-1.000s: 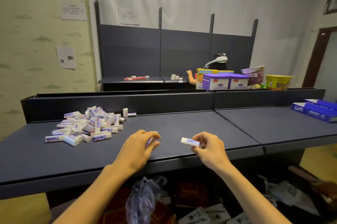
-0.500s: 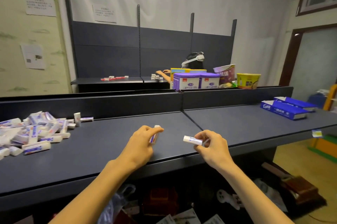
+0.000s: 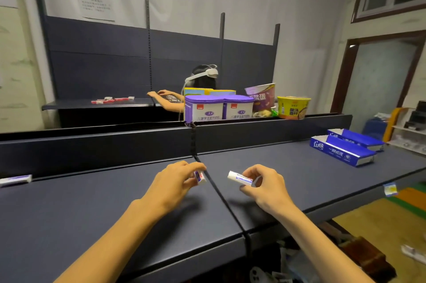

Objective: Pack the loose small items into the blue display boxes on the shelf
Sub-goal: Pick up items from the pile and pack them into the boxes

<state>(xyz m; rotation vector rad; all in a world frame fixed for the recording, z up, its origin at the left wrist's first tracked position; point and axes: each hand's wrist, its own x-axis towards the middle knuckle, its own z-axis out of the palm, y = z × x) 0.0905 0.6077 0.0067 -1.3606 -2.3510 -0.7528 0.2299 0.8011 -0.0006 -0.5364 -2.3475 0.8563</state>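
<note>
Overhead, dark shelf (image 3: 92, 209) bare; both hands' fingers (image 3: 250, 173) pinch small tubes (image 3: 239, 178); blue boxes (image 3: 341, 152) far right.

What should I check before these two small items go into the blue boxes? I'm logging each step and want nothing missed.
1. Left hand holds a small item: ok, pinched at the fingertips.
2. Right hand holds a second small item: ok, its white end sticks out to the left.
3. Blue display boxes in view on the shelf, far right: ok.
4. Boxes open to receive items: cannot tell; only their sides and ends show.
5. Shelf surface between hands and boxes free of obstacles: ok.
6. All loose items collected: not ok; one loose item lies at the left edge.
</note>
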